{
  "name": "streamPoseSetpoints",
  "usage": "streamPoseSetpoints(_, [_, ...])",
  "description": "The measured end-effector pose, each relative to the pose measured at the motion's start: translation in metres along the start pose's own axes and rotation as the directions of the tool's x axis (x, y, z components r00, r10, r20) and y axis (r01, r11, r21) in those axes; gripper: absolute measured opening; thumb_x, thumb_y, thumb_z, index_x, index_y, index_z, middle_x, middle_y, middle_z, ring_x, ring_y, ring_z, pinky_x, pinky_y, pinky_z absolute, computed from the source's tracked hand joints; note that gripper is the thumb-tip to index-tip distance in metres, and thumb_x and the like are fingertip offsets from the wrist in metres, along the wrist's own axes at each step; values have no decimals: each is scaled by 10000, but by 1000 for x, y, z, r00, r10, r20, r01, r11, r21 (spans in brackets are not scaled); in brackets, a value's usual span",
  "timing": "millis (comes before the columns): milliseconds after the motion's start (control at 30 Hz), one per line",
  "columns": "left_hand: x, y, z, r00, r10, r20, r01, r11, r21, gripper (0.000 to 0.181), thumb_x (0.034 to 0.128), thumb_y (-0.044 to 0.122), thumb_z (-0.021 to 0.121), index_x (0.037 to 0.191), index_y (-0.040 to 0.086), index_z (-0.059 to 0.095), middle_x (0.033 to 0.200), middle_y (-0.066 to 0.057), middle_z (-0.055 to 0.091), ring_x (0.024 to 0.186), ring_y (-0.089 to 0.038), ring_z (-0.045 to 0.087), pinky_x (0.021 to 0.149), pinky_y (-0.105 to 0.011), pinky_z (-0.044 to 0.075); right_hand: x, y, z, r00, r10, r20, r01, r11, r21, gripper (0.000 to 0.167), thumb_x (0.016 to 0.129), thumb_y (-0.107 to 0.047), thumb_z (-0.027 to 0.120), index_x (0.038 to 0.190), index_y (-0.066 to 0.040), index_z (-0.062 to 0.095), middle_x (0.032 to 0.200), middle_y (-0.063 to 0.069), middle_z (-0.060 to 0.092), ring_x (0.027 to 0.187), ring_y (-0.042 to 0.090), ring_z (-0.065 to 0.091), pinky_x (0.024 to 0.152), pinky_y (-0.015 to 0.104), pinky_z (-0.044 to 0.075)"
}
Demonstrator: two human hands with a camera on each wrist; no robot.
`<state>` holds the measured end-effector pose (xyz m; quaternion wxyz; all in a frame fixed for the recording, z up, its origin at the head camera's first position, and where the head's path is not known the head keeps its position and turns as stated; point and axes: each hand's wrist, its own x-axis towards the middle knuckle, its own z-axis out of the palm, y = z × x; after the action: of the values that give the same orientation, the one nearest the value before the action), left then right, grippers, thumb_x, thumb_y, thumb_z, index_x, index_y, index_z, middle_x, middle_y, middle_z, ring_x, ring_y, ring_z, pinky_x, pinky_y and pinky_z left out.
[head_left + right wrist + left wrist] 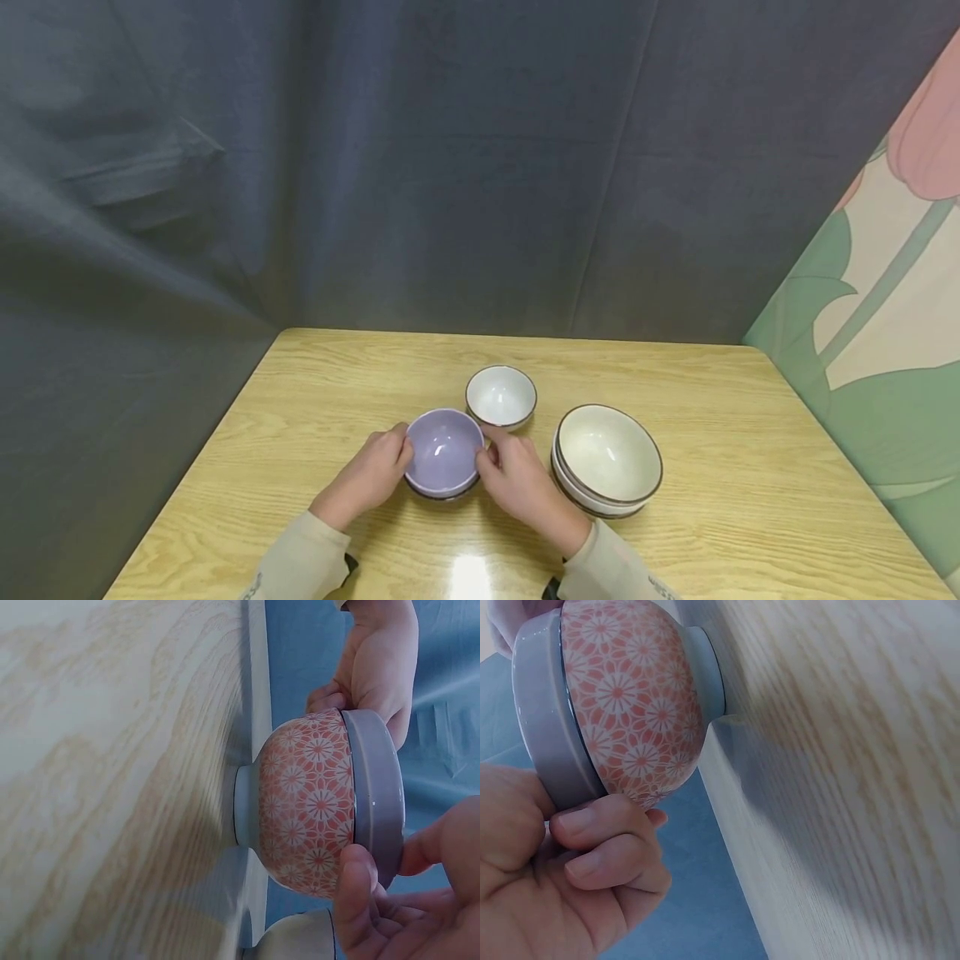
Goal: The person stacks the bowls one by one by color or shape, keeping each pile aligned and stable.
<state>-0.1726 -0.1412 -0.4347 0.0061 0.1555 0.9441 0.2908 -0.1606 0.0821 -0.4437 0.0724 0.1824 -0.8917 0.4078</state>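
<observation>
A purple bowl (444, 454) sits nested in a bowl with a red and white flower pattern (630, 697), whose pale foot stands on the table. At the left of the rim, my left hand (372, 472) pinches the purple bowl between thumb and curled fingers. From the opposite side my right hand (519, 483) pinches the same rim, its fingertips close to the patterned bowl's edge in the right wrist view. Just behind the right hand stands a small white bowl (501, 396) with a dark rim.
To the right is a stack of larger cream bowls (609, 454) with dark rims. The wooden table (300, 392) ends at a dark curtain (465, 183) behind and on the left. A flower-printed cloth (892, 333) hangs along the right side.
</observation>
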Motion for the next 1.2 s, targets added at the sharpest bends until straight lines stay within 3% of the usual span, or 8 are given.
streamPoseSetpoints(200, [0, 1, -1, 1000, -2, 8, 2, 1000, -18, 169, 1010, 42, 454, 894, 20, 575, 713, -33, 543, 658, -136, 504, 570, -292, 464, 0, 0, 0, 1000, -1, 0, 1, 1000, -3, 171, 887, -42, 579, 1024, -22, 678, 571, -100, 430, 482, 12, 377, 441, 204, 330])
streamPoseSetpoints(367, [-1, -1, -2, 1000, -7, 21, 8, 999, -47, 197, 1015, 53, 442, 855, 53, 556, 674, -16, 487, 616, -126, 465, 534, -264, 426, 0, 1, 0, 1000, 13, -4, -13, 1000, 0, 225, 888, -46, 586, 1084, -7, 688, 580, -100, 443, 489, 12, 388, 446, 206, 344])
streamPoseSetpoints(600, [3, -4, -8, 998, 1, 66, 3, 998, -56, 218, 1032, 81, 436, 942, 14, 623, 721, -22, 538, 647, -129, 483, 571, -276, 439, 0, 1, 0, 1000, 23, 0, -23, 1000, -3, 256, 900, -63, 591, 1132, -1, 680, 600, -95, 454, 501, 16, 398, 453, 209, 353])
streamPoseSetpoints(733, [8, -3, -18, 990, -22, 137, 28, 999, -38, 278, 1056, 159, 440, 968, 14, 660, 718, -34, 552, 694, -153, 537, 652, -333, 478, 1, 2, 0, 999, 32, 6, -32, 999, -2, 283, 908, -69, 590, 1166, 10, 673, 602, -93, 458, 499, 19, 402, 450, 212, 357])
streamPoseSetpoints(800, [12, 1, -24, 988, -43, 148, 45, 999, -6, 324, 1065, 217, 438, 1024, 13, 685, 818, -54, 640, 814, -188, 621, 768, -389, 523, 1, 2, -1, 999, 36, 8, -36, 999, 0, 287, 910, -71, 590, 1172, 13, 671, 602, -92, 459, 498, 20, 402, 449, 212, 356])
streamPoseSetpoints(967, [28, 10, -32, 995, -53, 82, 47, 996, 70, 374, 1060, 274, 447, 1168, 10, 689, 1128, -118, 707, 1120, -307, 645, 982, -486, 493, 0, 1, -2, 999, 41, 14, -41, 999, 10, 298, 916, -71, 590, 1189, 22, 665, 604, -90, 461, 495, 19, 401, 448, 210, 352])
streamPoseSetpoints(1200, [60, 15, -36, 1000, 25, -17, -25, 1000, 7, 296, 1054, 242, 484, 1158, 45, 679, 997, -78, 689, 884, -201, 630, 817, -420, 529, -1, 1, 0, 999, 44, 3, -44, 999, 6, 310, 944, -106, 596, 1218, 25, 657, 599, -92, 470, 488, 19, 409, 448, 216, 363])
